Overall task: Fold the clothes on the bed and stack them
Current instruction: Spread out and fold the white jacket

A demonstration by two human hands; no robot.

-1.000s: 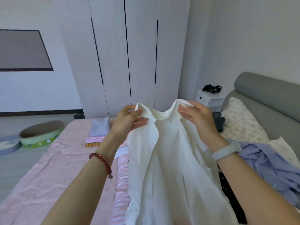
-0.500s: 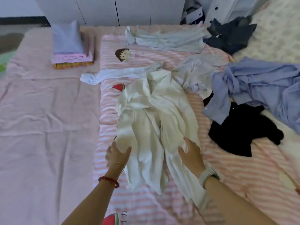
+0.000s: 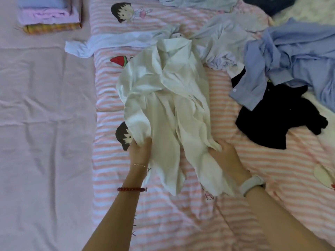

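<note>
Crumpled white cotton shirt (image 3: 166, 98) lies on the pink-striped bedsheet (image 3: 181, 223). Left hand (image 3: 140, 151) and right hand (image 3: 225, 156) each pinch its hem; fingertips hidden under cloth.

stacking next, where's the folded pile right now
In the head view the folded pile sits at the top left, on the plain pink sheet, left of the striped quilt.

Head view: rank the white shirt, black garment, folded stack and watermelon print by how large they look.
1. white shirt
2. black garment
3. folded stack, partly cut off by the frame and farther away, so unsure against the black garment
4. watermelon print
</note>
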